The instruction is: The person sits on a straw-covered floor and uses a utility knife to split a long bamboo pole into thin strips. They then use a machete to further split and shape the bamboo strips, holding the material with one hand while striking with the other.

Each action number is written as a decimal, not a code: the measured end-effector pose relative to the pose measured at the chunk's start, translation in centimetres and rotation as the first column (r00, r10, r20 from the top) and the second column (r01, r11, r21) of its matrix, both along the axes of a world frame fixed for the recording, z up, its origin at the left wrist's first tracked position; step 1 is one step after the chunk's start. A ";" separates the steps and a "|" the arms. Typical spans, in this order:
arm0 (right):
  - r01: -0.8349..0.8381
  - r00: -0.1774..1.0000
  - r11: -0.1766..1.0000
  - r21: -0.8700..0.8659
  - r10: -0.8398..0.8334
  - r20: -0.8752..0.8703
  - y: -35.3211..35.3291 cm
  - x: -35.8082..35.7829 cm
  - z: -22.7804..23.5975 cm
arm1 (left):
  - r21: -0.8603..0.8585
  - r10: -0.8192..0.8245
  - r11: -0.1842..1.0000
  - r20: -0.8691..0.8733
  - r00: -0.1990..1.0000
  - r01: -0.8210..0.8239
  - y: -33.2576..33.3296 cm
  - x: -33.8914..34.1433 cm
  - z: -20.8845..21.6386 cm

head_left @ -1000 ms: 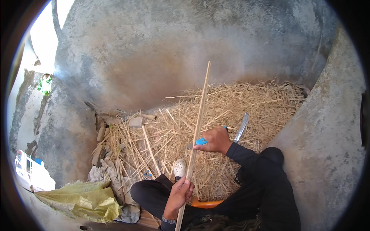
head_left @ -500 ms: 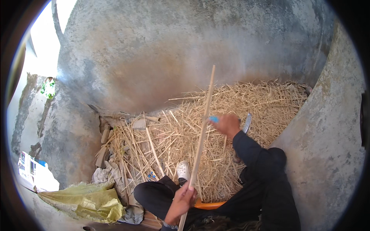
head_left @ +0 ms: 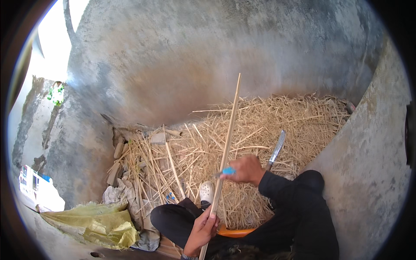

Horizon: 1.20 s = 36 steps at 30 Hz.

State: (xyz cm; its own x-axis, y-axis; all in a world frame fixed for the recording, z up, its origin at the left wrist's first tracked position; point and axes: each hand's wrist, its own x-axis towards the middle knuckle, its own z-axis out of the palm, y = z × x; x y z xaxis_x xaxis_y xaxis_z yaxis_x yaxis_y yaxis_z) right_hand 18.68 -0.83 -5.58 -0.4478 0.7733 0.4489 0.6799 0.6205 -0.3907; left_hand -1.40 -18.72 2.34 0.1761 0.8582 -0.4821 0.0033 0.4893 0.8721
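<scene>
My left hand [head_left: 203, 231], low in the middle, is closed round the lower part of a long pale bamboo strip [head_left: 232, 123]. The strip slants upward, its thin far end over the base of the wall. My right hand [head_left: 248, 169] is closed on a small blue-handled tool [head_left: 228, 171]. A short greyish tip of that tool meets the strip's right edge, or lies very close to it; its exact kind is blurred. A knife [head_left: 277, 148] with a shiny blade and brown handle lies on the shavings just beyond my right wrist.
Straw-like shavings [head_left: 299, 117] are heaped along the grey concrete wall [head_left: 208, 56]. Loose bamboo strips [head_left: 149, 169] lie to the left, near a yellowish woven sack [head_left: 93, 225]. A white clog [head_left: 206, 193] and an orange edge [head_left: 236, 232] show between my legs.
My right hand has come down along the strip toward me with the blue-handled tool. The knife on the shavings shows more fully now. My left hand keeps its hold low on the strip.
</scene>
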 end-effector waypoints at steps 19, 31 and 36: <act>0.549 0.825 0.833 -0.065 -0.553 -0.116 12.2 10.0 -4.5 | 0.096 -0.145 0.982 -0.145 0.979 0.160 -2.9 1.6 0.5; 0.201 0.979 0.976 -0.088 -0.202 0.001 6.6 3.4 -0.5 | -0.087 0.040 0.996 0.220 0.975 -0.021 -0.1 -0.5 -0.1; -0.042 0.997 0.996 0.074 0.047 -0.063 -0.7 0.0 1.1 | -0.056 0.041 0.998 0.172 0.984 -0.031 0.1 -0.4 0.9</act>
